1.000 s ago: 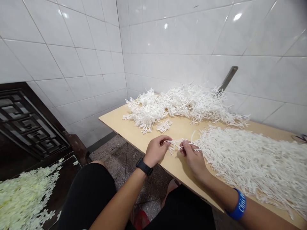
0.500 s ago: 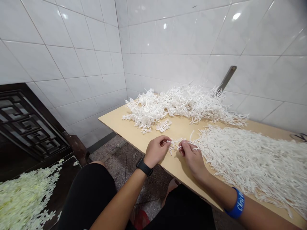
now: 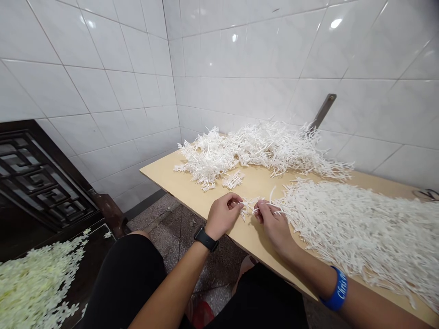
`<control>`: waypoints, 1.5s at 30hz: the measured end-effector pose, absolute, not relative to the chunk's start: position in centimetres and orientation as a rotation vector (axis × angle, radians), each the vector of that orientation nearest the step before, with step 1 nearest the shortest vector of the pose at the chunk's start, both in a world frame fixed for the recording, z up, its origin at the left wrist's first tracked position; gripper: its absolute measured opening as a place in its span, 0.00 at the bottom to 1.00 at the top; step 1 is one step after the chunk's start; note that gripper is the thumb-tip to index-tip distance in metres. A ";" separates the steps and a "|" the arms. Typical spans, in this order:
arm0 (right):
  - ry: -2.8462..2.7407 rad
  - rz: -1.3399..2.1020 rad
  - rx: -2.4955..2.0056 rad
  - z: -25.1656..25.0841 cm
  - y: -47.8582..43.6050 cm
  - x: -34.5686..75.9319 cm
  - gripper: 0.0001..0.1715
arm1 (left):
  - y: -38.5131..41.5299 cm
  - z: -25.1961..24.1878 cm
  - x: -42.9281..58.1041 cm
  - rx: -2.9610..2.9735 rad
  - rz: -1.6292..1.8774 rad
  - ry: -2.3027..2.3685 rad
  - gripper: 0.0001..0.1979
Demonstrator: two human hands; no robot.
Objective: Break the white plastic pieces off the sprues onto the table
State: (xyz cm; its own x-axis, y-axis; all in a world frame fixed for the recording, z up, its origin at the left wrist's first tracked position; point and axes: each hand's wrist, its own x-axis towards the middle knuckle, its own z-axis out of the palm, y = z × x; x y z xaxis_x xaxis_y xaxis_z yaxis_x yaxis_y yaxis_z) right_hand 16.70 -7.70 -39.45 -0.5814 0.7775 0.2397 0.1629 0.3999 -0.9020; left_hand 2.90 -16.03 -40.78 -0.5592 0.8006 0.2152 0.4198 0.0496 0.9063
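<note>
My left hand, with a black watch on its wrist, pinches one end of a small white plastic sprig over the near edge of the light wooden table. My right hand, with a blue wristband up the arm, pinches the other end of the same sprig. Both hands are closed, a few centimetres apart. Directly right of my right hand lies a big heap of white plastic sprigs; its nearest strands touch my fingers.
A second tangled pile of white sprigs lies at the back of the table by the tiled wall, with a small loose cluster in front. A grey metal bar leans on the wall. Pale yellow plastic flowers cover a dark surface at lower left.
Both hands stay pinched on the sprig and have shifted only slightly. The view has drifted a little.
</note>
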 end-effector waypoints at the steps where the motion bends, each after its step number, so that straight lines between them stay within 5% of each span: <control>1: -1.995 1.179 -0.811 -39.5 -7.7 16.7 0.27 | -16.0 -40.8 2.9 1.229 1.521 1.979 0.06; 15: -2.113 1.331 -0.669 -39.0 -8.4 16.1 0.27 | -16.8 -39.5 2.9 1.306 1.536 1.640 0.16; 20: -2.154 1.391 -0.583 -39.3 -8.5 16.0 0.27 | -16.6 -39.6 3.0 1.179 1.653 1.584 0.11; 32: -2.522 0.813 0.265 -38.9 -11.8 17.7 0.19 | -16.0 -40.3 1.6 1.028 1.816 1.683 0.09; 39: -2.377 0.908 0.182 -39.5 -10.0 17.2 0.16 | -15.8 -41.3 3.7 1.594 1.438 2.039 0.12; 45: -2.243 0.650 -0.113 -39.5 -9.3 17.0 0.18 | -15.8 -40.8 2.8 1.213 1.756 2.043 0.08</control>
State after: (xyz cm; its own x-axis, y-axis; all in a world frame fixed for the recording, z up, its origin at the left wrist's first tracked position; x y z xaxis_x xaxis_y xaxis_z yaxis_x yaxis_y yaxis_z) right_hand 16.98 -9.29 -39.46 -0.6900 0.2784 0.6682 -0.1217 0.8653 -0.4863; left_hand 2.83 -15.77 -40.79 -0.6482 0.6738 0.3548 0.4521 -0.0345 0.8913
